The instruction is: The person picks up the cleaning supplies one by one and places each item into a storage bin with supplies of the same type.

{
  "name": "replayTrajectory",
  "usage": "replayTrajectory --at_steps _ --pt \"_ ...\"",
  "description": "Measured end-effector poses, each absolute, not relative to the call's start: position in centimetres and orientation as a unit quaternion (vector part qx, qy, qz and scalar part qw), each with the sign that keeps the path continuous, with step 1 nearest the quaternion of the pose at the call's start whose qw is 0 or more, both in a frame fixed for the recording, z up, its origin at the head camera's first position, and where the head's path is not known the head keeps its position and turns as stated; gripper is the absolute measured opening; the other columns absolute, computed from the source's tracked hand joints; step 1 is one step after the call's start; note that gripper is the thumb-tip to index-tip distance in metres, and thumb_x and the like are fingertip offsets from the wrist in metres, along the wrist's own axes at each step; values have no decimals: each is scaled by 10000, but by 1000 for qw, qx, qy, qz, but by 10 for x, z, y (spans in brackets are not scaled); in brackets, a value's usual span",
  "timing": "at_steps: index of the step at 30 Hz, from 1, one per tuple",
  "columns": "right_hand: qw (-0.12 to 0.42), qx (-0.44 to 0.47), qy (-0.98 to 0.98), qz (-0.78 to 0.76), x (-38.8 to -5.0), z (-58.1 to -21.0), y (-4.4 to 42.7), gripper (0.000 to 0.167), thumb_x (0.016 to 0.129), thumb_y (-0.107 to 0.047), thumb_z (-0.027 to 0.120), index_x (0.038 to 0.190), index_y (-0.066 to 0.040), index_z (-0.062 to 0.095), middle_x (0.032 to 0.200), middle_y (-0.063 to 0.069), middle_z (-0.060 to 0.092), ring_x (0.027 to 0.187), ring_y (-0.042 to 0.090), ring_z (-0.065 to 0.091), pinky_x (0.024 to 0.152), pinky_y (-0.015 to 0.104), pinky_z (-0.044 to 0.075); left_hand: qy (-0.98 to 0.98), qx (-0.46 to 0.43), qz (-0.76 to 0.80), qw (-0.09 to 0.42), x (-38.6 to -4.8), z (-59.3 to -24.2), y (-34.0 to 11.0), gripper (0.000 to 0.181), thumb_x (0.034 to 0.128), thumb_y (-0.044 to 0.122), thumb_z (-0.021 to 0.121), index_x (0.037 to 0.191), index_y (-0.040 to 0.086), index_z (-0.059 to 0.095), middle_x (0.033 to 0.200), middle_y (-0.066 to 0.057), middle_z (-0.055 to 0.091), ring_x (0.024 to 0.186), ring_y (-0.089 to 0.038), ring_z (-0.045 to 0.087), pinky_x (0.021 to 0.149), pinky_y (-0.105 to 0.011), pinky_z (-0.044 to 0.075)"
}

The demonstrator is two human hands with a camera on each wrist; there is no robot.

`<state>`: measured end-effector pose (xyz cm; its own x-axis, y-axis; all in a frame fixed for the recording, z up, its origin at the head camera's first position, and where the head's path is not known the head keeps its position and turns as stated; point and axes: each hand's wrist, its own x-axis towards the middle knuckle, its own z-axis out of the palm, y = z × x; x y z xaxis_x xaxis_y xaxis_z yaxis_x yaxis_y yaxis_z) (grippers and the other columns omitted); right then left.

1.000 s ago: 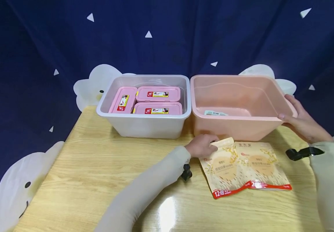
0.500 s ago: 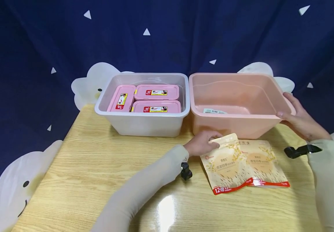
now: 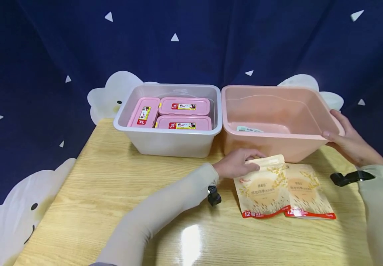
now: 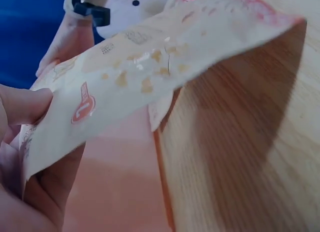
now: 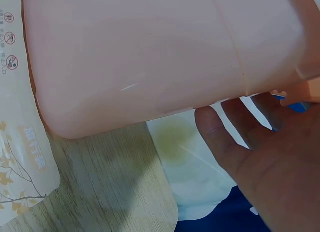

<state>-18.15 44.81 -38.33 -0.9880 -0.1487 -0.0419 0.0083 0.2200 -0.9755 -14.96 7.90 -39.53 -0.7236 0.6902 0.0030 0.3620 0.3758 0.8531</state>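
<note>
My left hand (image 3: 239, 163) pinches the top edge of a cream pouch (image 3: 261, 188) with a red bottom band. In the left wrist view the thumb lies over this pouch (image 4: 135, 67) and fingers are behind it; its lower end is lifted off the wood. A second cream pouch (image 3: 306, 192) lies on the table to its right, partly overlapped. My right hand (image 3: 354, 144) holds the right rim of the pink bin (image 3: 261, 146), thumb at the front corner. The right wrist view has the fingers (image 5: 215, 132) against the bin's underside.
A white bin (image 3: 169, 142) with several pink lidded boxes (image 3: 185, 106) stands left of the pink one, rims almost touching. A label (image 3: 248, 129) lies on the pink bin's floor. Behind the wooden table (image 3: 111, 192) hangs a dark blue curtain (image 3: 198, 44).
The left hand has raised the first pouch and drawn it a little to the right, over the second pouch. My right hand stays on the bin's rim; the whole view shifts slightly.
</note>
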Motion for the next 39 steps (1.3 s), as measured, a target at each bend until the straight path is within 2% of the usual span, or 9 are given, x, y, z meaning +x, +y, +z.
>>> replayTrajectory --at_steps 4,11,17,21,24,28,32,35,39 --pt "64 -37 803 -592 -181 -383 449 846 997 -123 534 1576 -394 -19 1540 -108 150 1165 -9 368 763 48 452 813 345 436 171 -147 -384 77 378 944 171 667 1318 188 620 1083 9 741 828 33 621 719 -104 492" --pt "61 -60 754 -651 -181 -387 448 839 994 -57 513 1586 -343 -7 1511 -99 179 1160 -4 377 776 69 470 818 417 369 147 -143 -345 70 376 961 161 626 1333 203 598 1307 41 654 984 34 584 775 -64 451" --pt "62 -36 815 -575 -179 -382 448 833 1008 -151 518 1574 -394 -43 1546 -107 153 1181 3 355 762 41 439 800 457 355 159 -150 -312 66 339 967 121 600 1301 177 609 1278 56 651 978 19 580 860 -67 437" --pt "66 -29 856 -512 -181 -379 448 821 1017 -220 506 1563 -429 -72 1544 -121 158 1145 -26 371 762 35 424 804 467 332 156 -153 -296 63 334 970 134 607 1297 199 616 1238 89 674 872 9 580 821 -90 445" --pt "72 -26 849 -522 -180 -380 451 825 1018 -206 508 1561 -436 -69 1526 -131 176 1087 -75 396 758 42 437 805 459 338 164 -155 -285 64 347 973 136 602 1313 204 602 1155 78 709 729 -27 600 698 -128 474" --pt "76 -21 829 -553 -179 -382 457 829 1016 -178 511 1562 -440 -56 1514 -142 183 1041 -109 410 747 50 456 815 458 327 140 -164 -267 68 353 971 158 604 1320 214 600 1142 65 720 813 -14 630 712 -134 478" --pt "74 -22 817 -572 -179 -383 459 829 1015 -162 511 1565 -432 -47 1503 -146 194 1041 -106 412 740 54 463 816 459 329 125 -178 -242 69 342 971 130 600 1310 177 611 1268 50 661 1068 -5 584 898 -81 426" --pt "74 -35 807 -585 -181 -383 456 833 1009 -140 515 1571 -409 -39 1500 -131 202 1081 -71 412 742 67 467 816 437 354 137 -188 -222 64 350 973 99 595 1316 171 605 1264 35 657 1057 -35 604 903 -99 446" --pt "71 -39 819 -568 -181 -381 453 828 1008 -145 516 1571 -403 -33 1467 -146 221 1114 -31 392 735 77 465 824 404 376 127 -199 -198 56 359 972 93 598 1315 198 610 1118 20 717 921 -59 631 823 -137 470"
